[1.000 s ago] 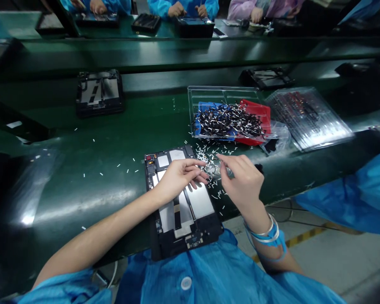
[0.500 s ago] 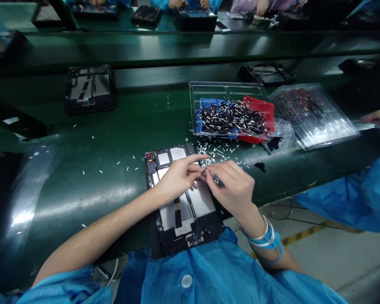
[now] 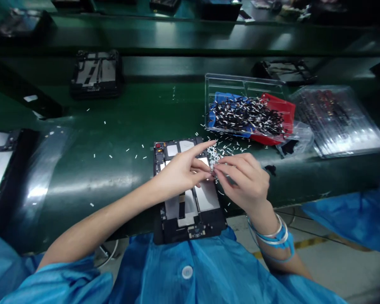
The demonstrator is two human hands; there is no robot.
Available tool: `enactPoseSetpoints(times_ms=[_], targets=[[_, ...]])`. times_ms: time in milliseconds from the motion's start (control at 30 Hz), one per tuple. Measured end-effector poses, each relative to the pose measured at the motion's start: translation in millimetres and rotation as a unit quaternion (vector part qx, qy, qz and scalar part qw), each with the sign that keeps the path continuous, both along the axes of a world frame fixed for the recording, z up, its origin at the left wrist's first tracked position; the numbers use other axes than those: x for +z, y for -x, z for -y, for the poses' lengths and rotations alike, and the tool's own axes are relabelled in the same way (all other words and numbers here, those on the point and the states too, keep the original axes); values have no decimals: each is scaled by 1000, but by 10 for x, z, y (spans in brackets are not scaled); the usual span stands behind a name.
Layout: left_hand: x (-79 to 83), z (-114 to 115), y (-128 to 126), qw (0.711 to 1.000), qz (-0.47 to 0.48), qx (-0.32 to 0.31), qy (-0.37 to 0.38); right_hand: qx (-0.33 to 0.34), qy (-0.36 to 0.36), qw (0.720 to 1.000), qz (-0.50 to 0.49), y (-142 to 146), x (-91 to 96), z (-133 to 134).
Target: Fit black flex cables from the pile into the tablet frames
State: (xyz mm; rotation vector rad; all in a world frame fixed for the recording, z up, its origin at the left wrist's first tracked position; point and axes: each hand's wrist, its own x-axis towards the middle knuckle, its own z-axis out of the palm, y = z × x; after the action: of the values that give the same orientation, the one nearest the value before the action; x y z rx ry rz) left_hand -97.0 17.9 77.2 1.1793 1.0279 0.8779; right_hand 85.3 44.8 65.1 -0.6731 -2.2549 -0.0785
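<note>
An opened tablet (image 3: 205, 195) with silver battery panels and dark boards lies at the bench's front edge, partly over my lap. Above its right side my left hand (image 3: 182, 171) pinches with thumb and a finger, its index finger stretched out. From the right, my right hand (image 3: 248, 181) meets it in a pinch, fingertips almost touching. Whatever small piece sits between the fingertips is too tiny to name. Around them, many small white strips (image 3: 213, 155) are scattered on the green bench. A blue and white band (image 3: 280, 236) circles my right wrist.
Behind my right hand stands a clear plastic tray (image 3: 210, 84) holding a heap of small black-and-white parts on blue and red pieces. Stacked clear trays (image 3: 345, 120) lie right of it. Other opened tablets (image 3: 96, 74) rest behind and at left (image 3: 0, 164). A person's blue sleeve (image 3: 351, 215) shows at right.
The view has tilted down and shifted left, so the hands across the bench have left the picture. My left index finger has risen away from the pinch; both hands stay together over the tablet.
</note>
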Motion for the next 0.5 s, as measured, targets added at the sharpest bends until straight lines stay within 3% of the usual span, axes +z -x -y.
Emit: enactPoseSetpoints(times_ms=[67, 133, 200, 267, 367, 433, 500], targets=[[142, 169, 201, 991, -79, 66, -81, 25, 98, 993, -60, 70, 46, 27], [219, 418, 431, 965, -141, 167, -143, 41, 233, 964, -117, 184, 82, 68], [178, 706, 619, 930, -163, 279, -173, 61, 385, 911, -134, 339, 94, 112], [19, 971, 721, 896, -183, 354, -193, 86, 523, 841, -113, 510, 75, 143], [-312, 1227, 723, 870, -268, 346, -229, 84, 636, 761, -101, 732, -8, 167], [-485, 1298, 680, 869, -315, 287, -251, 52, 653, 746, -121, 827, -83, 179], [-581, 1318, 649, 869, -335, 242, -274, 19, 647, 750, -134, 879, -155, 196]])
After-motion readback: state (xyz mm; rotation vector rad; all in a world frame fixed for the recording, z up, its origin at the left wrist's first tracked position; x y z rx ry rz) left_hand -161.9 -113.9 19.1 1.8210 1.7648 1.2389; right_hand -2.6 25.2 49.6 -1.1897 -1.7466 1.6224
